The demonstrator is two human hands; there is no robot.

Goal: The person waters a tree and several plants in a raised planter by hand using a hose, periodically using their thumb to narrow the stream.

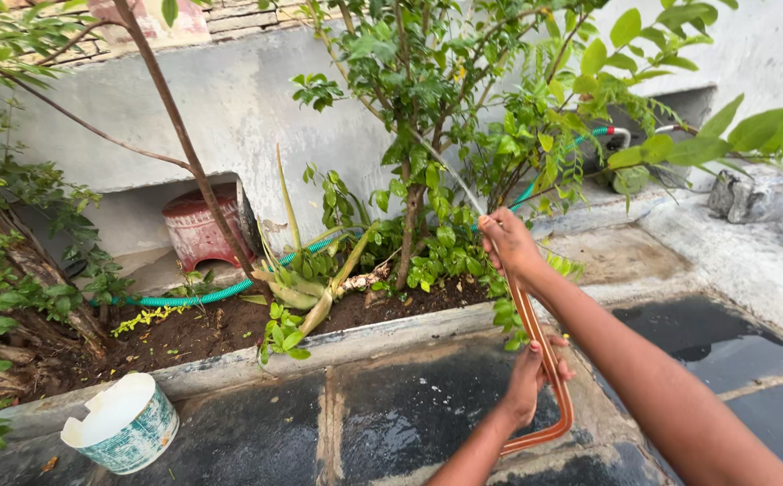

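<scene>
Both hands (pixel 510 245) gripping orange hose (pixel 544 360), shrubs (pixel 427 180) ahead

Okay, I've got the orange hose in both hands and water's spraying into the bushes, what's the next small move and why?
Probably tilt the right hand down a little, so the nozzle end of the orange hose drops. The thin water jet arcs up into the leaves, while the soil bed at the stems sits lower. The left hand can keep steadying the hose loop.

Orange-brown hose (pixel 540 360), green hose (pixel 211 292), red pot (pixel 195 229), white-and-teal patterned tub (pixel 126 425), dark wet paving (pixel 382 418).
</scene>
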